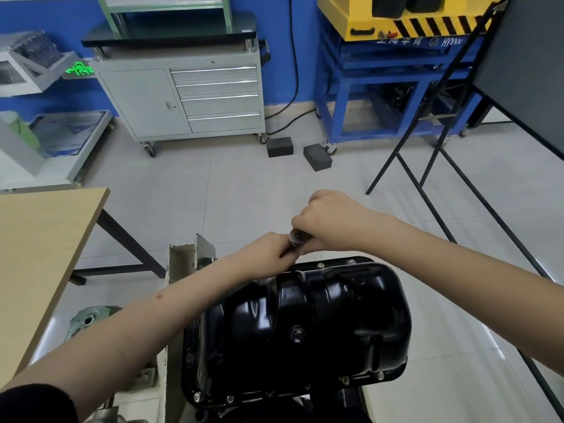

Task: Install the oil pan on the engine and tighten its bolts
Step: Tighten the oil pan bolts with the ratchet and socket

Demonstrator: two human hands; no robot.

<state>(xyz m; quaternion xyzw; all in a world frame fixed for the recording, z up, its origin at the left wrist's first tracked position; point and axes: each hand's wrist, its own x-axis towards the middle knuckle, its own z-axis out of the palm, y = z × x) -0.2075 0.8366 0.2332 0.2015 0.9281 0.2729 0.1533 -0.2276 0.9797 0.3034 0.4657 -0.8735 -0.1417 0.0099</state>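
Black stamped-steel oil pan sits sump-up on the engine, mounted on a pale stand; it is the landmark for all notes below.

Nearest the camera, along the pan's near flange: several bolts seated, heads visible. A drain plug sits mid-pan on the crown. At the far flange, two more bolt heads show.

Just past the far edge, both hands meet on a ratchet tool. Left hand curled around the lower shaft; right hand clenched over the head and handle. Socket tip hidden by the fingers; cannot tell which bolt it is on.

Risks, as judged:
- Socket not square on the head, slips, rounds the bolt.
- Tightening one edge fully before the others, flange warps, gasket leaks.
- Over-torque strips threads.

Left of the pan: wooden tabletop. Far beyond: grey drawer cabinet.
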